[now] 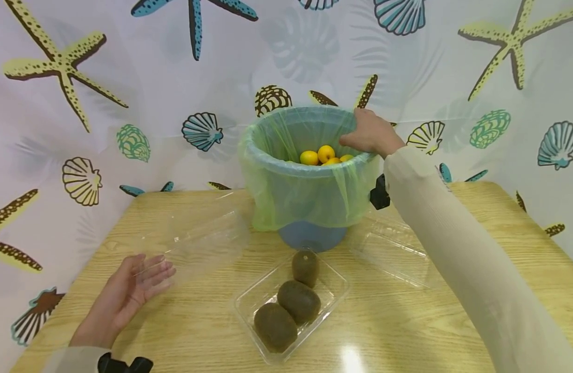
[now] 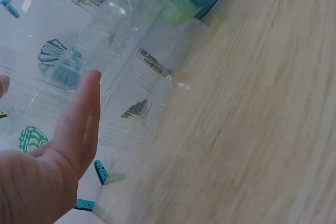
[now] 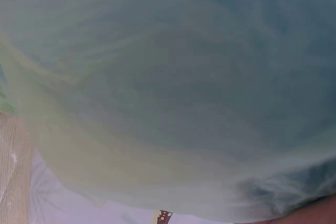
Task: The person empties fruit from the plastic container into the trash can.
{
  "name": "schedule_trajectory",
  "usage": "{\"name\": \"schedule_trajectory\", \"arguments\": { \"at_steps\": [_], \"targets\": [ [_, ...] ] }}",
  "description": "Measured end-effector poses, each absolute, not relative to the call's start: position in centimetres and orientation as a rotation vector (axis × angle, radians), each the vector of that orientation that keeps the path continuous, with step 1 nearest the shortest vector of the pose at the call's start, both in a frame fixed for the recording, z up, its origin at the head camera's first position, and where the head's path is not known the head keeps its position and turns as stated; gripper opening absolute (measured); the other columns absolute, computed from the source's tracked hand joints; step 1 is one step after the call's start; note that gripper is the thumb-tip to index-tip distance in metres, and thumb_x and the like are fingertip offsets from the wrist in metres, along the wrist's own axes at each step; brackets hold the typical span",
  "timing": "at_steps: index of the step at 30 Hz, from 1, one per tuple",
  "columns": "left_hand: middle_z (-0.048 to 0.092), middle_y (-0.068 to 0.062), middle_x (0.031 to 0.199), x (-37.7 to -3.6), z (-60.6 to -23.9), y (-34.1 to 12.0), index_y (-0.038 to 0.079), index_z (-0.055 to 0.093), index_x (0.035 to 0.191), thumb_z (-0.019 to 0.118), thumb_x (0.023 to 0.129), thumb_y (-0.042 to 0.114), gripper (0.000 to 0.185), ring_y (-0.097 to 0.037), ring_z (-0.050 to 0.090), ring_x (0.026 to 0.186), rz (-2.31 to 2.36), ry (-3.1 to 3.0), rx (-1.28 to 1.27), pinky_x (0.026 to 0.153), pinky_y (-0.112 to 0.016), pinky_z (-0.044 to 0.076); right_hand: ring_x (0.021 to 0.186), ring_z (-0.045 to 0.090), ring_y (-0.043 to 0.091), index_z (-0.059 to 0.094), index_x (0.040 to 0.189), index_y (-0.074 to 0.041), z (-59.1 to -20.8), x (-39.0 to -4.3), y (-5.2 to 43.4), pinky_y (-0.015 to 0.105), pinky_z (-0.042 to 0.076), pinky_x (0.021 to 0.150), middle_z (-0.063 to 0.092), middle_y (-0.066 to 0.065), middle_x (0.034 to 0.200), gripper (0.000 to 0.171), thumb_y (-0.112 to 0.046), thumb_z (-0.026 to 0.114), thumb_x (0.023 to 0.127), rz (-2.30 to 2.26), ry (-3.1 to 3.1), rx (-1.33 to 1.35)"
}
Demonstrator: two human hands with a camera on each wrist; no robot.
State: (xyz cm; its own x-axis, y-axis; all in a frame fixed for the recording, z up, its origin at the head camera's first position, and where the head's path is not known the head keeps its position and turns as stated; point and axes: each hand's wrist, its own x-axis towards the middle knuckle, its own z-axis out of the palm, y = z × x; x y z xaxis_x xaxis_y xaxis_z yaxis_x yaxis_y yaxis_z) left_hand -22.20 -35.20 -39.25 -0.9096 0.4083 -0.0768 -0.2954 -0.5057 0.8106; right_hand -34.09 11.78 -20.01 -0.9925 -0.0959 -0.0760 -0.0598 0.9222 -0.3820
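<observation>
A blue bucket [image 1: 309,235], lined with a pale green plastic bag [image 1: 305,199], stands on the table with several small yellow-orange fruits [image 1: 325,154] inside. My right hand [image 1: 371,133] grips its right rim, thumb over the inner side; the outer fingers are partly hidden. In the right wrist view the bagged bucket wall [image 3: 168,87] fills most of the picture. On the left, my left hand [image 1: 144,285] is palm up with fairly straight fingers, beside a clear plastic container [image 1: 207,233]. That container [image 2: 121,77] lies just beyond the fingers in the left wrist view; contact is unclear.
In front of the bucket sits a clear plastic tray [image 1: 333,295] with three brown kiwis [image 1: 299,302]. Another clear container [image 1: 393,248] lies right of the bucket, below my right forearm. A patterned cloth [image 1: 174,93] hangs behind the wooden table [image 1: 197,321].
</observation>
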Motion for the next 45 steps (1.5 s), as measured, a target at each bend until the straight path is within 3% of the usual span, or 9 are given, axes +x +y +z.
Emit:
{"name": "schedule_trajectory", "arguments": {
  "at_steps": [5,7,12,22,27,33,39,45],
  "targets": [
    [0.064,0.000,0.111,-22.1,-39.6,-35.1,0.013,0.030,0.124,0.028,0.104,0.021,0.021,-0.019,0.066,0.103,2.345,1.474,0.156,0.085,-0.032,0.055,0.146,0.013,0.037,0.001,0.152,-0.001,-19.9,-34.1,11.7,0.050,0.021,0.117,0.004,0.018,0.160,0.081,-0.031,0.047,0.093,-0.573,2.988,-0.124],
    [0.065,0.001,0.111,-22.0,-39.7,-34.9,0.013,0.034,0.124,0.028,0.104,0.022,0.022,-0.018,0.067,0.102,2.316,1.511,0.152,0.085,-0.033,0.056,0.146,0.013,0.037,0.001,0.152,0.000,-19.8,-34.1,11.8,0.050,0.020,0.117,0.004,0.018,0.160,0.081,-0.032,0.047,0.093,-0.567,2.993,-0.127],
    [0.069,-0.004,0.108,-21.7,-40.1,-34.4,0.013,0.063,0.110,0.026,0.104,0.020,0.038,-0.019,0.068,0.101,2.310,1.450,0.185,0.085,-0.034,0.056,0.146,0.013,0.037,0.001,0.152,0.000,-19.7,-34.2,11.9,0.050,0.020,0.117,0.005,0.018,0.160,0.081,-0.031,0.047,0.093,-0.571,3.002,-0.134],
    [0.069,-0.006,0.103,-21.6,-40.9,-33.2,0.013,0.064,0.103,0.034,0.104,0.024,0.032,-0.018,0.069,0.096,2.314,1.481,-0.022,0.084,-0.030,0.056,0.146,0.013,0.036,0.002,0.152,-0.001,-19.9,-34.1,11.7,0.050,0.020,0.117,0.005,0.018,0.160,0.081,-0.030,0.047,0.092,-0.602,2.997,-0.133],
    [0.068,-0.004,0.105,-22.0,-40.8,-32.5,0.010,0.049,0.116,0.041,0.102,0.030,0.026,-0.016,0.068,0.098,2.300,1.542,-0.130,0.086,-0.030,0.055,0.146,0.014,0.036,0.002,0.152,0.000,-20.0,-34.2,11.6,0.050,0.021,0.117,0.006,0.018,0.160,0.081,-0.031,0.047,0.092,-0.596,3.000,-0.139],
    [0.068,0.000,0.103,-22.3,-40.7,-32.3,0.011,0.036,0.128,0.045,0.101,0.032,0.035,-0.013,0.068,0.098,2.284,1.578,-0.179,0.088,-0.029,0.054,0.146,0.013,0.036,0.001,0.152,0.000,-20.0,-34.2,11.7,0.050,0.021,0.117,0.005,0.018,0.160,0.082,-0.031,0.047,0.092,-0.600,2.998,-0.137],
    [0.067,0.010,0.104,-22.3,-40.5,-32.1,-0.001,0.010,0.150,0.048,0.098,0.040,0.076,-0.001,0.066,0.095,2.093,1.867,-0.219,0.087,-0.023,0.053,0.146,0.013,0.037,0.001,0.152,-0.001,-19.9,-34.1,11.8,0.050,0.020,0.117,0.004,0.018,0.160,0.081,-0.031,0.046,0.092,-0.608,2.993,-0.127],
    [0.053,0.006,0.113,-21.9,-40.3,-32.1,-0.005,0.016,0.149,0.045,0.097,0.046,0.078,0.004,0.060,0.095,1.955,2.013,-0.286,0.090,-0.022,0.052,0.146,0.012,0.036,0.001,0.153,-0.001,-20.0,-34.0,11.9,0.050,0.020,0.117,0.004,0.017,0.160,0.080,-0.030,0.046,0.093,-0.636,2.983,-0.119]
  ]
}}
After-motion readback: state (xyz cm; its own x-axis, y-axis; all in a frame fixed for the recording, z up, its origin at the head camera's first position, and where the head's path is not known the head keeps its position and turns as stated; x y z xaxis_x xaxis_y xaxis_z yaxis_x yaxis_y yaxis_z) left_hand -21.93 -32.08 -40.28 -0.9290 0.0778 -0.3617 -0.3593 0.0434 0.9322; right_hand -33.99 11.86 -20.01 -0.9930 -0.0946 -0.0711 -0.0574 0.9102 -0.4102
